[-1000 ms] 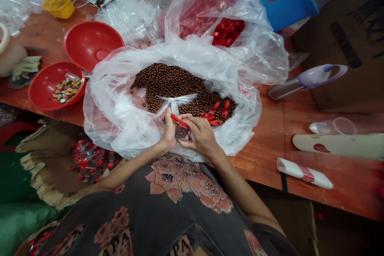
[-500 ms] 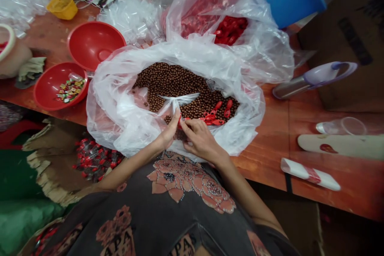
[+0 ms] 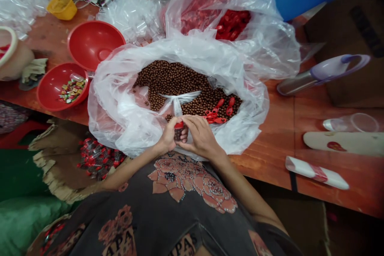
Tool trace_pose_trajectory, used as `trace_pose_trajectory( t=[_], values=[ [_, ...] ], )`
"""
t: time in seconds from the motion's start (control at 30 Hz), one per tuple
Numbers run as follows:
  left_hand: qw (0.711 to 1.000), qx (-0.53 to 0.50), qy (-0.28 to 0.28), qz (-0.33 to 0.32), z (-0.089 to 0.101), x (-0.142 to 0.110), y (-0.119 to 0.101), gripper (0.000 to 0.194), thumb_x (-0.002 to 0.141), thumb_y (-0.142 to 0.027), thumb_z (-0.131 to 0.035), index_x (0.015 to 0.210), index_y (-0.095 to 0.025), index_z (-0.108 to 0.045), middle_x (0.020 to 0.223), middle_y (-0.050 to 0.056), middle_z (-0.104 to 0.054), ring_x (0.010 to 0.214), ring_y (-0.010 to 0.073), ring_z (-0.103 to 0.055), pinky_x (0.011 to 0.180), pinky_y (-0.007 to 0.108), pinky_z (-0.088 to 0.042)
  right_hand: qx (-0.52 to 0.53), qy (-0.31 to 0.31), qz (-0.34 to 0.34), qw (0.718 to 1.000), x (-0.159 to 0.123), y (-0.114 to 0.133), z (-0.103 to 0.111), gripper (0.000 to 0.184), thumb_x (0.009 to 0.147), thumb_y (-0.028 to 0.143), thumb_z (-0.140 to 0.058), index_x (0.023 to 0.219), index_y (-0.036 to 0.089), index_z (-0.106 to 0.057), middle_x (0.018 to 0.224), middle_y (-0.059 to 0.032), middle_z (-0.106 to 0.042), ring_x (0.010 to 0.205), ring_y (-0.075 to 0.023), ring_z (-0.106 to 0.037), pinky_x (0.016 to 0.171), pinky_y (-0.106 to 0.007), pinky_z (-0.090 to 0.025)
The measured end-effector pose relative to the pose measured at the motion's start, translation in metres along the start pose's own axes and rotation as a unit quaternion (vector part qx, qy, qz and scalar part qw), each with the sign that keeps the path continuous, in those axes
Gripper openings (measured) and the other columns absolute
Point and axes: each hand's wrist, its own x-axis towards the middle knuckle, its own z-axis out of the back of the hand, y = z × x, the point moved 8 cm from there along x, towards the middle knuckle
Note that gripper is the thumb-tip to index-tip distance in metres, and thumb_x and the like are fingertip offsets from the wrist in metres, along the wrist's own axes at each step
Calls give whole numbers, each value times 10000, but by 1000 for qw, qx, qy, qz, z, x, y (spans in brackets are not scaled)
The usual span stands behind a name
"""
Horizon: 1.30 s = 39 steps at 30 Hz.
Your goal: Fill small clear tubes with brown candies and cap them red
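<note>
Between my two hands is a small clear container (image 3: pixel 179 133) filled with brown balls, with a red cap on top. My left hand (image 3: pixel 168 135) is closed around its left side. My right hand (image 3: pixel 200 136) grips it from the right, fingers bent over the red cap. Just beyond them lies a large open plastic bag (image 3: pixel 126 116) full of small brown balls (image 3: pixel 171 76). Several red plastic caps (image 3: pixel 214 116) with long tabs rest on the balls near my right hand. A knotted strip of clear plastic (image 3: pixel 178 102) stands in front of my fingers.
Left on the table are two red bowls (image 3: pixel 96 40), one holding small wrapped pieces (image 3: pixel 72 89). A bag of red parts (image 3: pixel 232 24) stands behind. To the right are a flask (image 3: pixel 318 74) and a white packet (image 3: pixel 316 173). Filled containers (image 3: pixel 100 158) lie in a box below left.
The red cap's long tab, sticking out to the left earlier, is now folded down over the container. My right fingers have come over the top, and the container is upright.
</note>
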Motion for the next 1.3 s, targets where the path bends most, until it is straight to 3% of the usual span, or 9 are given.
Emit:
trace_pose_trajectory(
  t=[0.17, 0.4, 0.47, 0.63, 0.7, 0.87, 1.0, 1.13, 1.3],
  values=[
    [999, -3, -19, -36, 5, -7, 0, 403, 767, -365, -501, 1129, -199, -560, 448, -85, -388, 325, 84, -283, 335, 176, -259, -22, -19, 37, 999, -10, 5, -13, 577, 875, 451, -586, 1337, 117, -496, 1171, -184, -650, 1122, -314, -573, 975, -517, -450],
    [982, 145, -69, -98, 19, 3, -18, 351, 817, -377, -438, 1072, -195, -596, 524, -54, -421, 395, 100, -381, 406, 214, -333, 38, -5, 30, 999, -12, 0, -4, 439, 906, 440, -603, 1260, 184, -566, 1224, -139, -633, 1152, -257, -574, 954, -444, -499],
    [931, 317, -68, -168, 15, 10, -39, 309, 848, -337, -443, 1048, -196, -632, 669, -11, -523, 547, 120, -507, 544, 249, -447, 49, -15, -22, 998, -6, -26, 9, 364, 933, 419, -569, 1207, 182, -602, 1179, -133, -641, 1113, -234, -594, 935, -409, -519],
    [670, 701, -43, -239, -14, 22, -45, 333, 872, -350, -524, 1089, -169, -699, 1084, 102, -587, 1064, 249, -559, 1005, 421, -418, -20, -76, -182, 980, 15, -123, 44, 306, 982, 250, -417, 1175, 154, -634, 1156, -147, -667, 1091, -230, -626, 981, -400, -506],
    [631, 740, -1, -232, -24, 22, -35, 328, 872, -400, -552, 1032, -172, -726, 1017, 102, -606, 1016, 258, -567, 986, 422, -420, -73, -64, -223, 970, 29, -154, 48, 347, 964, 199, -393, 1213, 115, -619, 1223, -172, -654, 1158, -252, -605, 1035, -415, -467],
    [663, 691, 64, -279, -50, 29, -52, 252, 841, -395, -626, 678, -228, -722, 692, 54, -615, 725, 207, -563, 830, 343, -452, -166, 34, -293, 941, 64, -187, 38, 422, 933, 276, -480, 1308, 97, -554, 1269, -200, -625, 1117, -299, -612, 961, -424, -481],
    [748, 601, 21, -280, -54, 69, -90, 186, 839, -293, -603, 712, -205, -708, 679, 31, -636, 655, 171, -565, 695, 276, -470, -182, 71, -312, 930, 72, -186, 30, 351, 907, 244, -500, 1213, 125, -626, 1172, -186, -654, 1023, -288, -636, 905, -406, -489],
    [859, 475, -17, -190, -38, 112, -93, 189, 838, -301, -606, 855, -146, -713, 669, 23, -635, 597, 139, -582, 546, 227, -491, -67, -12, -302, 951, 64, -174, 28, 340, 900, 252, -509, 1178, 125, -658, 1155, -165, -648, 1024, -269, -638, 937, -411, -491],
    [910, 340, -22, -237, -24, 110, -96, 315, 780, -334, -700, 1036, -151, -706, 994, 60, -700, 804, 140, -636, 608, 208, -534, 183, -94, -308, 929, 49, -160, 3, 376, 900, 330, -499, 1203, 163, -648, 1165, -119, -661, 981, -218, -653, 808, -360, -567]
  ],
)
